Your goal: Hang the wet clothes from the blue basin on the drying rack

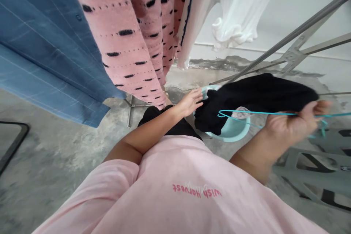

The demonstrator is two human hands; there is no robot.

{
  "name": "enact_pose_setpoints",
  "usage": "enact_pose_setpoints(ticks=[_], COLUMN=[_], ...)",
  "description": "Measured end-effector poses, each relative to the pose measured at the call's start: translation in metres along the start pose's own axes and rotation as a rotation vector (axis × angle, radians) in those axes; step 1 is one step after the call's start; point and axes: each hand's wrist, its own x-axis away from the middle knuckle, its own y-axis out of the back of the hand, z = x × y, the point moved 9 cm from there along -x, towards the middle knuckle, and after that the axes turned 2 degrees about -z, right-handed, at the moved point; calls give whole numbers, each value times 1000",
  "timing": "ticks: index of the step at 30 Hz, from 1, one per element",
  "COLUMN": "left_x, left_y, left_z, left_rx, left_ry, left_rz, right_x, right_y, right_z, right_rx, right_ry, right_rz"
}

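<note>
- Black frame: at the left edge, low over the grey floor.
- Blue cloth: hangs at upper left, its lower edge slanting down to a corner on the right.
- Pink cloth: hangs just beside the blue one, with black dashes and dots, narrowing downward to the right.
- Left hand: released, palm partly turned up, fingers stretched rightward toward the garment's left end. Whether the fingertips touch it, I cannot tell.
- Black garment: in the middle right, partly over the basin. Its long axis runs sideways, arching a little; the bunched left end droops into or across the basin, and the smooth right end reaches the right hand.
- Basin: pale blue, round, below the garment, with a patterned light cloth at its right side.
- White clothes: hang above the basin, ends down.
- Hanger: thin, blue, in front of the garment. Its long axis lies nearly level; the narrow looped end points left, and the rest passes the right hand toward the right edge.
- Right hand: closed round the hanger, at the garment's right end, slightly blurred.
- Metal rack: at upper right, bars crossing at a joint.
- Grey-green plastic pieces: at lower right.
</note>
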Motion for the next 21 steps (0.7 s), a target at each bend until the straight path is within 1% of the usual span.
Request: enact_pose_setpoints(ticks=[2,4,6,7,9,10,13,15,16,18,21], left_x=[9,17,23,24,24,25,31,37,39,42,49], left_y=[-8,-22,-34,-37,-41,-44,-55,-61,-62,-62,-60], left_z=[0,8,20,25,30,30,21,14,12,8,4], left_rx=[-140,-279,-406,-460,-546,-573,-602,-589,-578,-549,-510], left_ry=[-51,-62,-65,-84,-166,-228,-454,-534,-536,-495,-467], left_rz=[66,183,284,309,310,308,340,383,391,395,407], right_x=[13,29,44,52,66,74,96,107,110,111,108], right_y=[-10,-20,-27,-30,-37,-40,-50,-52,-52,-52,-51], right_z=[17,20,11,1,-21,-33,-62,-74,-78,-81,-81], right_rx=[-108,-82,5,42,79,82,126,198,233,288,333], right_ry=[50,59,28,-10,-130,-202,-395,-482,-504,-502,-462], right_rz=[10,55,106,136,222,281,480,580,613,650,660])
